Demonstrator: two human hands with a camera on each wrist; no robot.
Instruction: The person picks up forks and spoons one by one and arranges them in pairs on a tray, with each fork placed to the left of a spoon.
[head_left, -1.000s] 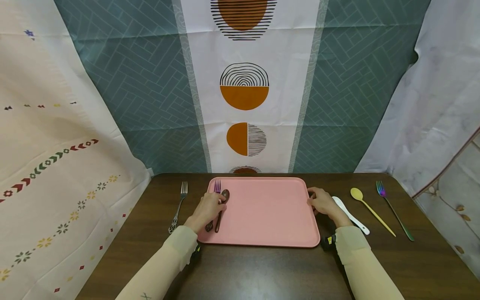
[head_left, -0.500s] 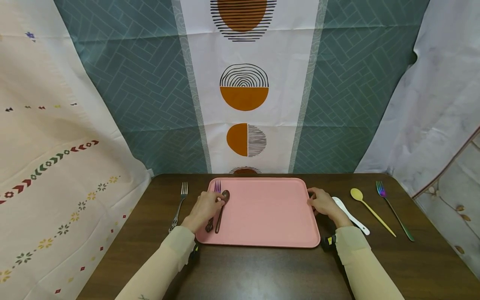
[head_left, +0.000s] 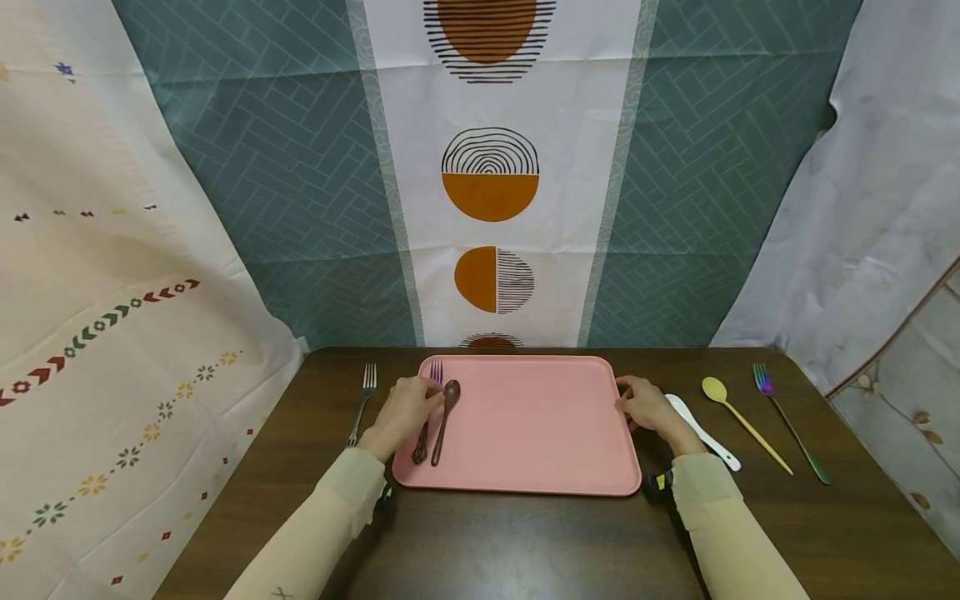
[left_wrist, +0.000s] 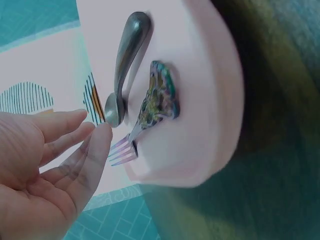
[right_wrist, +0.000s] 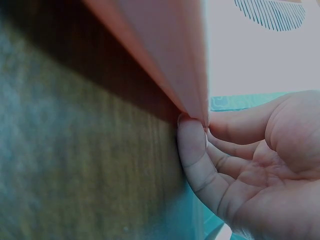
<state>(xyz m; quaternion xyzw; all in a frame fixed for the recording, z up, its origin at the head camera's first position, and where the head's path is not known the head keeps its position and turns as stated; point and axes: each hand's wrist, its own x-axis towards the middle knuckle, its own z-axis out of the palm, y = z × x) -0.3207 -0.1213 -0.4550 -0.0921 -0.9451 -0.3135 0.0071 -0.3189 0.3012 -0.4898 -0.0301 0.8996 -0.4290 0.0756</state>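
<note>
A pink tray (head_left: 540, 425) lies on the dark wooden table. Along its left side rest a dark spoon (head_left: 452, 392) and a fork with an ornate handle (head_left: 420, 452), roughly side by side. My left hand (head_left: 405, 412) hovers over the tray's left edge and hides the fork's middle in the head view. In the left wrist view its fingers are relaxed and hold nothing, with the fingertips (left_wrist: 103, 132) close to the fork's tines and the spoon's bowl. At the tray's right edge, my right hand (head_left: 648, 408) pinches the rim between thumb and fingers.
Left of the tray lies a silver fork (head_left: 360, 412), partly behind the left wrist. On the right are a white utensil (head_left: 705, 435), a yellow spoon (head_left: 715, 389) and a rainbow-coloured fork (head_left: 762, 381). A patterned cloth (head_left: 491, 275) hangs behind the table.
My left hand has drawn back to the left from the spoon and fork, uncovering more of the spoon. My right hand stays at the tray's rim.
</note>
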